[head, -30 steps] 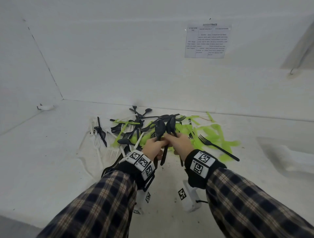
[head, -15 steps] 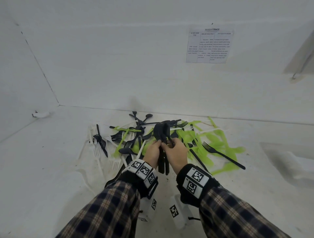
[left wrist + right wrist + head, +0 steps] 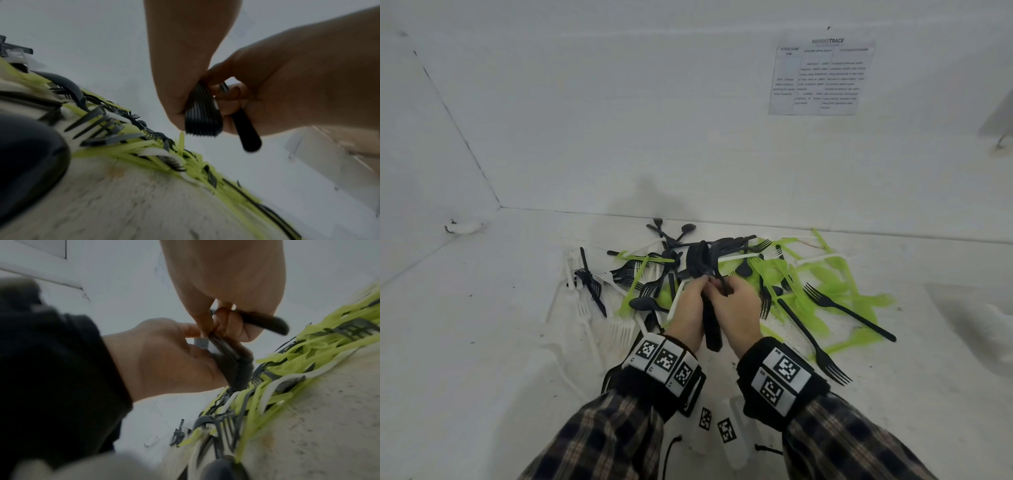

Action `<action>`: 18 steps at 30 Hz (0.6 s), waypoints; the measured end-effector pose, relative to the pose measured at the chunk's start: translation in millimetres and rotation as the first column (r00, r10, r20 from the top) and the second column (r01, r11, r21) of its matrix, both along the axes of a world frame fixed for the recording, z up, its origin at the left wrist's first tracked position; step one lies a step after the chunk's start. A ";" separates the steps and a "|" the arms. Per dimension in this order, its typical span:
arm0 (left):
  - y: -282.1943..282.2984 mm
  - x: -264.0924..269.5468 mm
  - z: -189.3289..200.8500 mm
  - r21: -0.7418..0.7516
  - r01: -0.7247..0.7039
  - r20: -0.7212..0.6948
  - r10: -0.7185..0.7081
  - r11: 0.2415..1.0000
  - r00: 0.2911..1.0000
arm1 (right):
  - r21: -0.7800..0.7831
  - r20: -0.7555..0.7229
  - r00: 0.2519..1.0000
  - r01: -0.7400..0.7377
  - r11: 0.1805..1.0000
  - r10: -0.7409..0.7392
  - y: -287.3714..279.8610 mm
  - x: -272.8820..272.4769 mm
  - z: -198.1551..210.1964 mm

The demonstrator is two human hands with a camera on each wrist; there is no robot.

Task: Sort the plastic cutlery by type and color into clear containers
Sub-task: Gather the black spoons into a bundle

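A mixed pile of black, lime-green and white plastic cutlery (image 3: 794,274) lies on the white table. Above its near side, my left hand (image 3: 697,286) grips a stack of black spoons (image 3: 698,260), bowls up and handles (image 3: 202,116) pointing down. My right hand (image 3: 722,291) presses against the left and pinches a single black spoon handle (image 3: 248,138) beside the stack. In the right wrist view the right hand (image 3: 222,316) holds that handle (image 3: 267,322) next to the stack (image 3: 232,360) in the left hand (image 3: 164,360).
Two long black forks (image 3: 849,311) lie to the right of my hands over green pieces. White forks (image 3: 585,308) lie at the left. A clear container (image 3: 983,325) stands at the far right. Walls close the back and left, with a printed sheet (image 3: 822,75) on the back wall.
My hands have come together; the black spoon in my right hand, earlier apart from the stack, now lies against it. The pile has not moved.
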State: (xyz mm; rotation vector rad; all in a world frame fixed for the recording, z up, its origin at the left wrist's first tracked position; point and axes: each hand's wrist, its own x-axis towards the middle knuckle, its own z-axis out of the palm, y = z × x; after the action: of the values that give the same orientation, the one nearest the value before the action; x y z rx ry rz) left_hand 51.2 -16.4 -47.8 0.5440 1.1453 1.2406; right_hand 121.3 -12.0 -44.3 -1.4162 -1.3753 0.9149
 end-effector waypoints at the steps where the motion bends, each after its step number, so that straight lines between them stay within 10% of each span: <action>1: 0.5 -1.8 -0.8 0.003 -0.002 0.006 0.002 1.000 1.000 | 0.008 0.023 1.000 -0.015 1.000 0.015 -1.1 -1.9 0.2; 12: -3.5 -26.7 2.2 -0.039 -0.101 -0.019 0.100 0.994 0.995 | 0.073 0.229 0.971 -0.086 0.994 0.068 -3.0 -29.0 -3.9; 18: -14.0 -44.9 6.5 0.001 -0.060 -0.021 0.060 0.998 0.998 | 0.063 -0.015 0.997 -0.077 0.995 0.078 -9.4 -42.3 3.0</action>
State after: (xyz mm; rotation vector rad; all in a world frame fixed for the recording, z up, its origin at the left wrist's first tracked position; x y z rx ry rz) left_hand 6.3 -30.4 -41.3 0.5275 1.1862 1.2892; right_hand 79.0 -21.3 -41.3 -1.3127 -1.4420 0.9250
